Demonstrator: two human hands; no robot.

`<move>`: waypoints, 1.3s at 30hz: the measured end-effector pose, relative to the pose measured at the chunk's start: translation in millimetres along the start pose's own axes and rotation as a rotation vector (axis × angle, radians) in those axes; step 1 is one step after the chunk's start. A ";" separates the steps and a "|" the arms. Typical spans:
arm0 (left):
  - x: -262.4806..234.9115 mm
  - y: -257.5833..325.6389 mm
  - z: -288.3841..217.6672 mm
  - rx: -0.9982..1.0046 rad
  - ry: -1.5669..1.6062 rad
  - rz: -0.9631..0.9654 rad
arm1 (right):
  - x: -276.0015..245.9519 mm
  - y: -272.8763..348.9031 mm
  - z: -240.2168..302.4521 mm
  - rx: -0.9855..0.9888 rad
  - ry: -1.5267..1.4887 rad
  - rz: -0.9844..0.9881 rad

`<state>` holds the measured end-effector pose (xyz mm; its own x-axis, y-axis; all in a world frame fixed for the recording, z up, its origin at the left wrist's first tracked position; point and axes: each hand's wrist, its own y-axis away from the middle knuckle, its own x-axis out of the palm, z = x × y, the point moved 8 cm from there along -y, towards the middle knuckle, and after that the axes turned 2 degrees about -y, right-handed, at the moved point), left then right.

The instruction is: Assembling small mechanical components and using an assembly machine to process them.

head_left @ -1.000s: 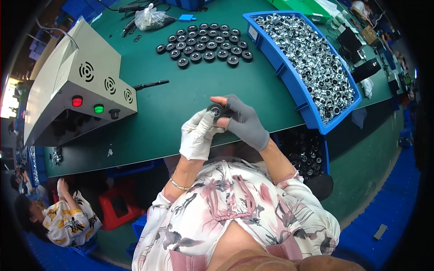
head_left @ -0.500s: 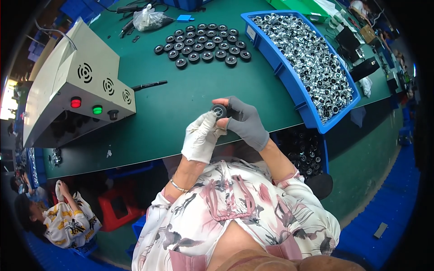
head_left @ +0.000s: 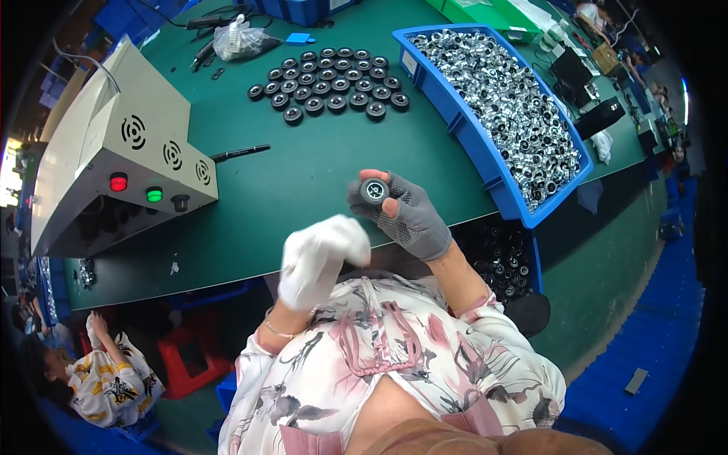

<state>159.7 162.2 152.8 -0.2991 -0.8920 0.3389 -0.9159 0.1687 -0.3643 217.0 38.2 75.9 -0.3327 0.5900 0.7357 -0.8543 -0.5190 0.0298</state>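
A small black wheel (head_left: 374, 191) with a dark hub and pale markings is held between the bare thumb and fingers of my right hand (head_left: 413, 220), which wears a grey glove with open fingertips. Its round face is turned up, above the near edge of the green table. My left hand (head_left: 320, 254), in a white glove, hovers just left of it, apart from the wheel. Motion smears its fingers, so whether it holds anything is unclear. Farther back, several similar black wheels (head_left: 336, 103) lie flat in loose rows on the table.
At right stands a blue bin (head_left: 491, 163) heaped with shiny metal-and-black parts. A beige machine (head_left: 125, 129) with red and green lights occupies the left; a black pen (head_left: 241, 152) lies beside it. Below the table edge, another bin holds dark wheels (head_left: 506, 265). A person (head_left: 114, 375) sits lower left.
My left hand has let go of the wheel and moved down and left. The right hand keeps the wheel, now with its face more fully upward. The whole view has shifted slightly.
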 end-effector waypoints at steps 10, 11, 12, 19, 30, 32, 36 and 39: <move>57.7 27.4 -136.7 0.132 0.273 -0.307 | -37.0 -20.3 78.7 -0.178 1.216 -0.377; 61.0 27.7 -137.4 0.121 0.260 -0.293 | -41.9 -27.5 86.6 -0.191 1.338 -0.446; 59.6 27.5 -136.8 0.135 0.271 -0.302 | -43.9 -33.7 90.1 -0.208 1.363 -0.431; 50.2 37.9 -137.7 0.128 0.338 -0.315 | -50.2 -54.5 84.7 -0.325 1.935 -0.409; 50.1 27.9 -123.3 0.064 0.405 -0.253 | -26.0 -28.8 85.7 -0.491 1.561 -0.396; 49.8 27.0 -120.0 0.140 0.377 -0.182 | -20.0 -22.7 87.4 -0.524 1.546 -0.391; 38.7 30.4 -104.4 0.242 0.250 -0.399 | -12.3 -16.3 92.3 -0.580 1.522 -0.344; 34.4 2.2 -90.8 0.430 -0.074 0.134 | -7.3 -12.4 92.8 -0.612 1.550 -0.332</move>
<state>123.1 169.9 242.4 -0.3729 -0.9045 0.2068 -0.6713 0.1092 -0.7331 267.1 -17.2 133.0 0.1463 0.8143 -0.5618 -0.8569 -0.1794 -0.4833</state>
